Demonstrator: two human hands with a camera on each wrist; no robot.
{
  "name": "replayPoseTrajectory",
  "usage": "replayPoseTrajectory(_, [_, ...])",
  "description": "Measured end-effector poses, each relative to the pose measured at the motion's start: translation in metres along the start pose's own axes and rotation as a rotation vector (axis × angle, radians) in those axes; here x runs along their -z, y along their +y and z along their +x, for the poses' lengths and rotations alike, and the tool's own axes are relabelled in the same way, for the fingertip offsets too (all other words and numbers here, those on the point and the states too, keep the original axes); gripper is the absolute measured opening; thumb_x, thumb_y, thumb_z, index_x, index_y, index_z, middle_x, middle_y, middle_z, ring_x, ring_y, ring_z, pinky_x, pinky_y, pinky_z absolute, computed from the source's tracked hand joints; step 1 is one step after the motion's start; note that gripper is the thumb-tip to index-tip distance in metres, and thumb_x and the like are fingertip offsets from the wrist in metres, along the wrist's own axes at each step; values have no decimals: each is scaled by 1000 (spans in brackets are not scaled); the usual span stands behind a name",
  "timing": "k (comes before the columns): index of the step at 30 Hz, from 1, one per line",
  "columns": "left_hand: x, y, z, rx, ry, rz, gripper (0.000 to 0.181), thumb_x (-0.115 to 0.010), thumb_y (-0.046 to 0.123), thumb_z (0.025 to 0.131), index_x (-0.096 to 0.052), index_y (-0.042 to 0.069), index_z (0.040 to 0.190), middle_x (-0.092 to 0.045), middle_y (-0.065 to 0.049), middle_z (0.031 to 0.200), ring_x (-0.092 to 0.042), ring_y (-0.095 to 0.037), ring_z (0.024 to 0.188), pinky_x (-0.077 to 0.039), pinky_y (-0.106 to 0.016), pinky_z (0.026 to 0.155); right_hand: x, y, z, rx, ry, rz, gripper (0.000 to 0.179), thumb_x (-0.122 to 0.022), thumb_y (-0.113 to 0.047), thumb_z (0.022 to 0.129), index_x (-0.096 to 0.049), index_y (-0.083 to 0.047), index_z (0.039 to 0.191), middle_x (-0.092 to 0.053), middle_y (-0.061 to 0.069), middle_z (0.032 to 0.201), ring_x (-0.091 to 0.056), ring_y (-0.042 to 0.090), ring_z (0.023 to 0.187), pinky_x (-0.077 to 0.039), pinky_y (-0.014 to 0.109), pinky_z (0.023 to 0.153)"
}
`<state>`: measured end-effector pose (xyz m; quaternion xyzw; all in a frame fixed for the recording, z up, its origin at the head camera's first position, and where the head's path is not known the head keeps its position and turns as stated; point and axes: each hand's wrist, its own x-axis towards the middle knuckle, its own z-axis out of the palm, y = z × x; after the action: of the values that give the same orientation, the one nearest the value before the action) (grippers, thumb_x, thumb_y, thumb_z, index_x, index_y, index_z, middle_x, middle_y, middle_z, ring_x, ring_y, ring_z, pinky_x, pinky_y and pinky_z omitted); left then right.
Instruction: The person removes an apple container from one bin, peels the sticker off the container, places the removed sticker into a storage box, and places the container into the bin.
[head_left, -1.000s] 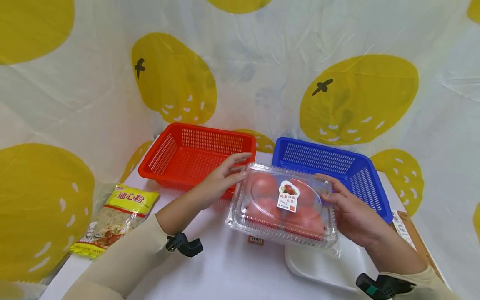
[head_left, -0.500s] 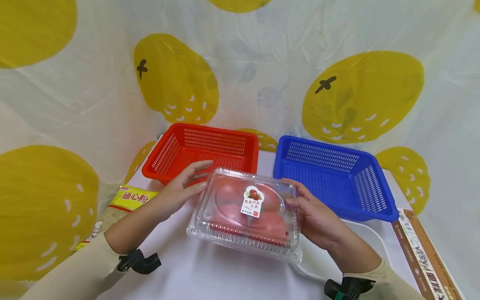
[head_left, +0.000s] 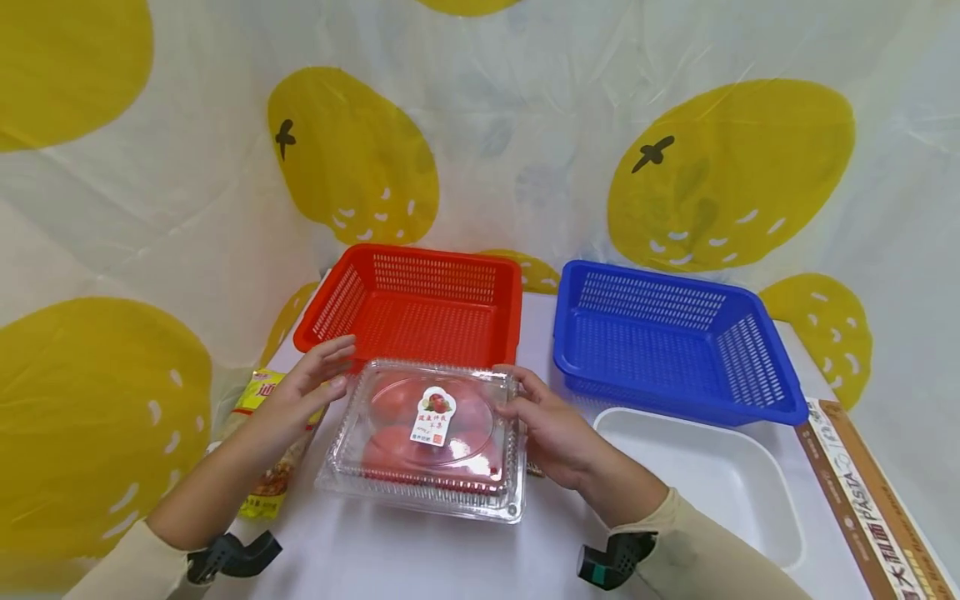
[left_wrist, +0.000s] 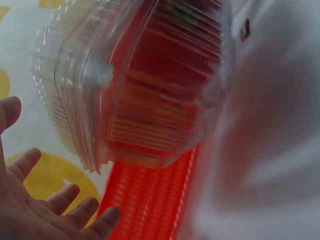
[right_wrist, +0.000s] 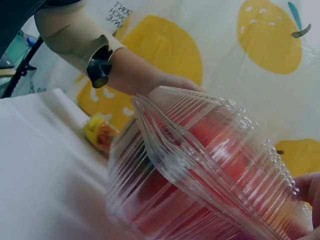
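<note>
A clear plastic clamshell box (head_left: pixel 435 433) of red round fruit, with a white fruit sticker on its lid, is held above the table in front of the red basket. My right hand (head_left: pixel 558 429) grips its right side, thumb on top; the fingers beneath are hidden. On the other side, my left hand (head_left: pixel 303 396) hovers by the box's left edge with fingers spread. The left wrist view shows a gap between that hand (left_wrist: pixel 45 210) and the box (left_wrist: pixel 150 100). In the right wrist view, the box (right_wrist: pixel 200 165) looks closed along its rim.
At the back stand a red basket (head_left: pixel 427 321) and, to its right, a blue basket (head_left: pixel 645 350). A white tray (head_left: pixel 705 467) lies before the blue one, with a long pasta box (head_left: pixel 862 500) at far right. A yellow macaroni bag (head_left: pixel 266 492) lies behind my left arm.
The box has moved left and slightly down, from before the blue basket to before the red one, carried by my right hand. My left hand has moved left too, staying spread.
</note>
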<state>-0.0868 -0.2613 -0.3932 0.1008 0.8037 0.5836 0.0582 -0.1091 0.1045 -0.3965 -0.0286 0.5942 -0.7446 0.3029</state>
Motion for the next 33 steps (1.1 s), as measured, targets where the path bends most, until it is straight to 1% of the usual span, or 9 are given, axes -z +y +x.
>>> replayPoseTrajectory(3, [6,-7,-7,45,7,14,63,-59,29,110,-33,21,166,-37,-17,167,-29,-45,156,-37,-79,109,-9,13,8,-2,12,11,60,-56,-9,102,-39,-24,158,-42,14,154,-58,34,121,-58,47,90])
replayPoseTrajectory(8, [13,-24,-13,95,5,2,62,-59,26,111,-32,17,166,-36,-20,167,-29,-47,155,-42,-75,108,-21,34,18,3,31,17,59,-58,-10,100,-43,-22,155,-40,12,153,-55,30,118,-55,41,87])
replayPoseTrajectory(13, [17,-46,-16,108,-6,-17,62,-59,26,111,-33,15,167,-34,-21,168,-31,-48,154,-41,-71,111,-30,54,27,14,37,33,60,-60,-8,99,-44,-17,156,-40,15,152,-55,28,118,-55,37,88])
replayPoseTrajectory(16, [18,-52,-18,109,1,-9,60,-59,26,111,-35,17,166,-34,-20,167,-31,-47,154,-39,-71,113,-34,61,31,23,48,40,62,-61,-7,97,-45,-16,156,-41,16,152,-55,27,117,-54,35,88])
replayPoseTrajectory(20, [17,-56,-19,110,16,11,59,-60,27,110,-38,16,164,-37,-19,166,-31,-46,154,-40,-72,112,-38,66,37,34,49,38,61,-63,-9,97,-47,-18,155,-42,16,153,-57,28,116,-56,35,86])
replayPoseTrajectory(22, [17,-56,-21,123,21,14,61,-61,28,110,-37,15,164,-38,-18,166,-32,-46,153,-43,-71,110,-39,68,38,45,46,18,59,-63,-10,98,-48,-18,155,-42,16,154,-57,27,117,-56,34,86])
replayPoseTrajectory(27, [13,-58,-26,167,23,4,64,-66,33,107,-38,24,164,-38,-17,166,-35,-49,151,-53,-65,103,-40,69,38,62,27,-35,60,-62,-10,100,-44,-19,157,-39,16,156,-59,28,117,-58,35,86])
replayPoseTrajectory(30, [9,-59,-27,170,33,-3,64,-68,33,106,-39,28,163,-42,-19,163,-41,-50,147,-56,-60,100,-39,68,37,61,23,-81,62,-64,-13,101,-43,-22,159,-36,18,160,-59,31,119,-60,40,86])
replayPoseTrajectory(33, [4,-61,-26,161,34,2,63,-69,31,106,-40,28,163,-45,-21,159,-48,-48,139,-58,-52,99,-37,66,34,66,37,-156,63,-68,-19,101,-45,-24,160,-35,20,162,-57,34,123,-59,42,86])
